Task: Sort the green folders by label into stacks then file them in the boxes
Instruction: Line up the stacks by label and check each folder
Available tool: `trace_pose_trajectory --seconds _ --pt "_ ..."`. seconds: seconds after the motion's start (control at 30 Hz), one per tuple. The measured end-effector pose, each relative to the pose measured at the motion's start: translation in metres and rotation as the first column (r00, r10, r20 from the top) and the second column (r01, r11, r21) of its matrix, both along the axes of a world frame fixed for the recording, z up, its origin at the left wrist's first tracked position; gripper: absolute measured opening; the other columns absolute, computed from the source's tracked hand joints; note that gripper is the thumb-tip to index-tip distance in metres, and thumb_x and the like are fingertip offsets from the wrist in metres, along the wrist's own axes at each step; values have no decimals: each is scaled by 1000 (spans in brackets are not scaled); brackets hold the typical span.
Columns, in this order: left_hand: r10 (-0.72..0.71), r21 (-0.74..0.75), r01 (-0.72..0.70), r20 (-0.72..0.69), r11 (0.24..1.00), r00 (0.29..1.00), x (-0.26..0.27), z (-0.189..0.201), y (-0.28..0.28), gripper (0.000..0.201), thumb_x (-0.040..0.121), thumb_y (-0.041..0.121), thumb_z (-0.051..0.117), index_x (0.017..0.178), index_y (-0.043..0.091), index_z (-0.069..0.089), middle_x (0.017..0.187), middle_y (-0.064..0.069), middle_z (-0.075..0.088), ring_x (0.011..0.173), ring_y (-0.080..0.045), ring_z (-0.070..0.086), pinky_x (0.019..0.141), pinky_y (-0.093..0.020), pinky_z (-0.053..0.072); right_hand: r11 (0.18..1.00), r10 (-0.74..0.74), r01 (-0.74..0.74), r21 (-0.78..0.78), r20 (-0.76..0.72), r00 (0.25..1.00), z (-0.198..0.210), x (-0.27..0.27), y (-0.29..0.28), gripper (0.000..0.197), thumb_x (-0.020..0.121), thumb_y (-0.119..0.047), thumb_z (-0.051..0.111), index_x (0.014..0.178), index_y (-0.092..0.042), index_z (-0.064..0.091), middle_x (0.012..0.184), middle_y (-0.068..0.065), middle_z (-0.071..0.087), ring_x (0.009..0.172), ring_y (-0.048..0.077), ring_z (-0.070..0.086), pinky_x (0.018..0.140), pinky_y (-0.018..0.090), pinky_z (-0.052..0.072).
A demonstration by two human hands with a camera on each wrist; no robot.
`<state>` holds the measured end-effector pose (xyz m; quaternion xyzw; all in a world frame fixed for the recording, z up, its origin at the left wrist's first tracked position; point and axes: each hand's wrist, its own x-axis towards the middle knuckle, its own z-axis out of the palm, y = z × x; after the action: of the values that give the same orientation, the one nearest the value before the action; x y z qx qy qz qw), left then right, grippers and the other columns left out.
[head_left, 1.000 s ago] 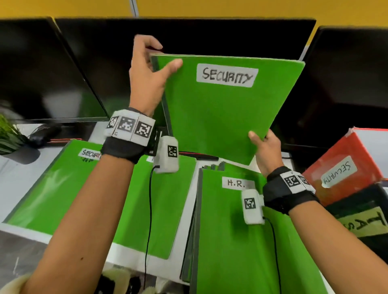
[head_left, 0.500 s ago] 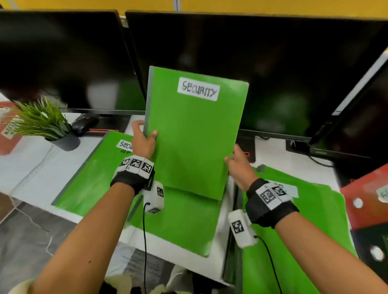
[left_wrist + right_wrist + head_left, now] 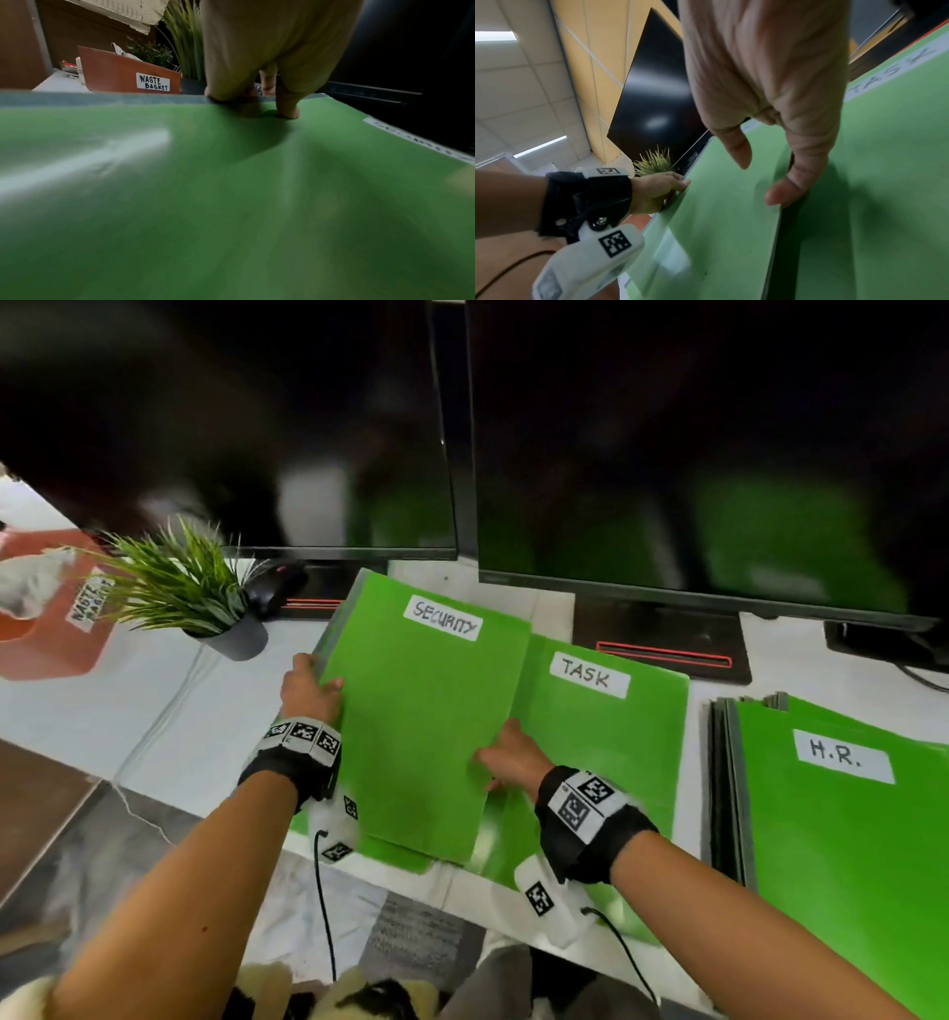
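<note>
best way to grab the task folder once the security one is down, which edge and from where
Probably its right long edge, coming in from the right. The task folder lies flat on the desk, and its left side is covered by the security folder, held by the left hand and right hand. The right edge lies bare, with a gap before the H.R. stack.

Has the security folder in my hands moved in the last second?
Yes. The SECURITY folder came down from in front of the monitor toward the desk, left of the TASK folder.
</note>
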<state>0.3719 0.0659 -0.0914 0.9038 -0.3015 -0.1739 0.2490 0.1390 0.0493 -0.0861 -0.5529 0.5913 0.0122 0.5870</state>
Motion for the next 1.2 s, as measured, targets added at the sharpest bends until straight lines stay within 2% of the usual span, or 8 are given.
trace_pose_trajectory --seconds 0.07,0.23,0.37,0.5,0.7,0.97,1.1,1.2 --pt "26 67 -27 17 997 1000 15 -4 -1 41 88 14 60 124 1 45 124 -27 50 116 -42 49 95 -49 40 999 34 -34 -3 0 999 1 15 -1 54 91 -11 52 135 11 31 113 17 55 85 24 60 82 39 53" --pt "48 240 -50 15 969 999 33 -13 -2 50 88 29 60 127 1 45 131 -26 43 124 -41 40 103 -46 34 989 140 -138 46 -47 989 -1 34 -4 72 89 -26 59 144 1 22 148 16 24 104 22 48 65 28 53" --pt "17 273 -6 -39 962 999 31 -20 -7 53 90 27 58 128 -5 40 131 -29 47 124 -42 43 101 -45 36 988 147 -144 55 -50 988 -3 31 -5 77 90 -28 58 148 -5 13 153 11 3 129 28 37 92 36 52" --pt "26 264 -35 37 964 999 9 -10 -18 61 89 30 57 135 -2 32 137 -27 37 129 -41 35 105 -50 31 992 110 -112 57 30 993 6 13 -9 66 89 -28 57 144 -7 26 150 10 20 114 22 44 88 37 50" --pt "-241 186 233 24 955 970 -71 14 -64 62 92 34 54 141 4 29 145 -21 29 135 -35 29 109 -50 28 974 -216 199 104 193 957 26 -62 -13 59 92 -19 52 145 -12 26 126 8 45 100 18 46 66 26 43" --pt "-686 46 691 -95 721 722 -241 24 -98 40 90 26 56 124 6 52 133 -18 39 116 -35 51 104 -42 41 828 -559 547 121 233 796 45 -186 -6 37 90 -16 54 126 -17 44 111 4 49 86 17 47 62 27 42" --pt "-823 33 833 -137 552 551 -326 18 -89 44 89 23 58 129 7 49 136 -17 39 120 -31 49 104 -35 38 769 -638 637 56 148 756 44 -245 2 16 91 -17 52 106 -19 45 92 -3 49 74 11 45 62 26 37" --pt "-846 31 866 -196 499 495 -375 11 -82 65 85 22 65 140 5 36 143 -20 33 133 -31 37 109 -32 31 744 -665 668 -27 61 744 37 -281 7 16 91 -15 52 107 -13 50 98 2 49 82 16 44 59 24 31"
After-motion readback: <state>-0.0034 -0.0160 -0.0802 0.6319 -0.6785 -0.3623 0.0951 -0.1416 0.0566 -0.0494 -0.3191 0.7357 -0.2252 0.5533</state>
